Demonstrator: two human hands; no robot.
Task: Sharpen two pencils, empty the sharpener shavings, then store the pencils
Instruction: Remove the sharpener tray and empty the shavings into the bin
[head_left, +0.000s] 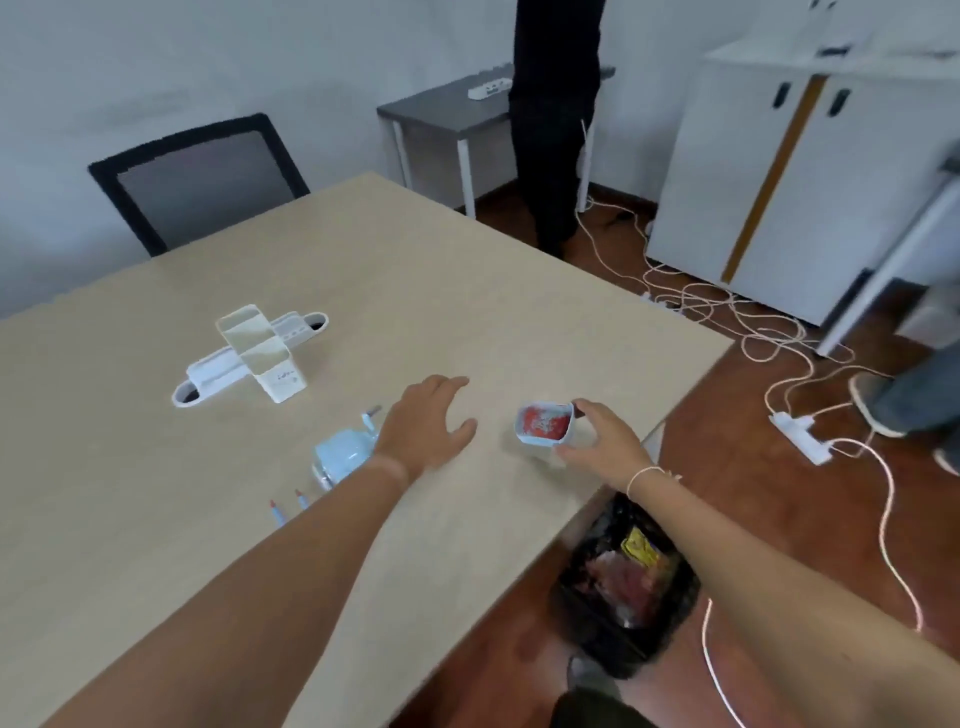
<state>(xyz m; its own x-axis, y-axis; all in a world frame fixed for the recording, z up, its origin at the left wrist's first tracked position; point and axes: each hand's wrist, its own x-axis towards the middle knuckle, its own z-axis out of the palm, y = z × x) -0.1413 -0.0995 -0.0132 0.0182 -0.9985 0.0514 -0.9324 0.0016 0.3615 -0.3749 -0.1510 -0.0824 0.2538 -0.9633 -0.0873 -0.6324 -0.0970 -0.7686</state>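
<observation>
Right hand (605, 441) fingers grip the shavings drawer (544, 422) above the tabletop (467, 291); left hand (426, 423) spread flat, fingers open, beside the sharpener (340, 457).

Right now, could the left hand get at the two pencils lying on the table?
Probably yes. The left hand is open over the table, holding nothing, and the pencils lie close beside its forearm; only the blue sharpener sits nearby.

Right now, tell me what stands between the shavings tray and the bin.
Nothing visible. The right hand holds the shavings tray near the table edge; the open bin sits on the floor just below, with only air between.
</observation>
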